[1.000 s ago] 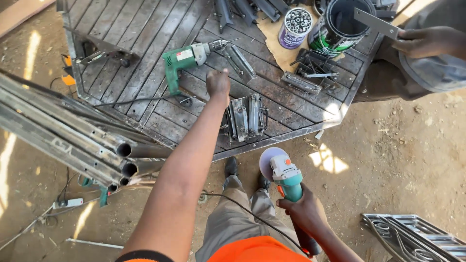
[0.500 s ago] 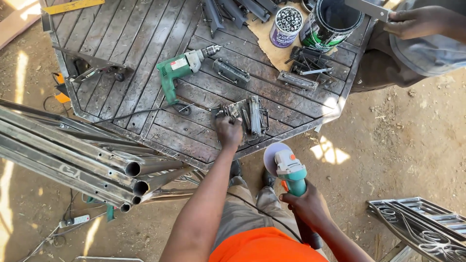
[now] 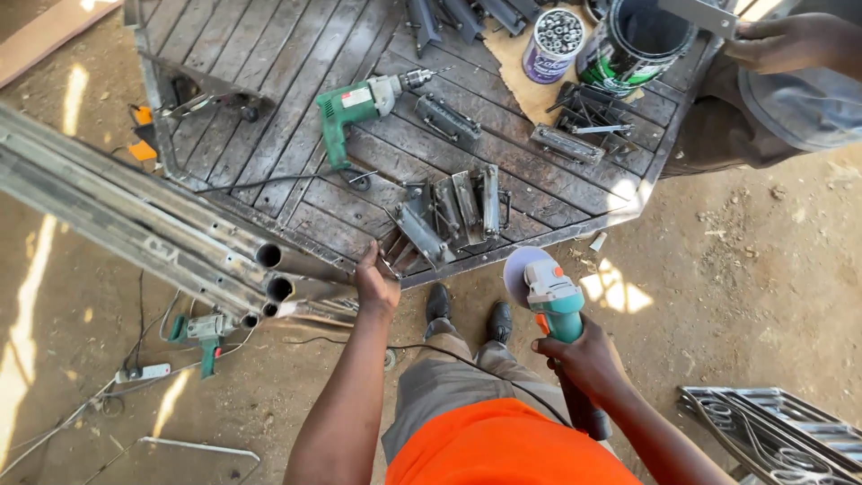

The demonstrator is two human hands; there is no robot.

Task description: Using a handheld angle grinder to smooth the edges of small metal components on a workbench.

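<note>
My right hand (image 3: 584, 359) grips a teal angle grinder (image 3: 555, 296) with a grey disc, held low above the dirt near my shoes. My left hand (image 3: 375, 283) rests at the near edge of a metal gate panel (image 3: 269, 135) lying flat, its fingers on a metal bracket piece (image 3: 415, 235) from a cluster of such pieces (image 3: 467, 205). A green electric drill (image 3: 357, 106) lies on the panel beyond them.
Round steel tubes (image 3: 135, 229) jut in from the left. A tin of bolts (image 3: 555, 43) and a dark paint can (image 3: 637, 40) stand at the top. Another person's hand (image 3: 786, 40) holds a metal strip there. A second small drill (image 3: 205, 332) and metal frames (image 3: 781, 436) lie on the ground.
My left hand drew back from the middle of the panel to its near edge by the brackets. The grinder stayed in my right hand.
</note>
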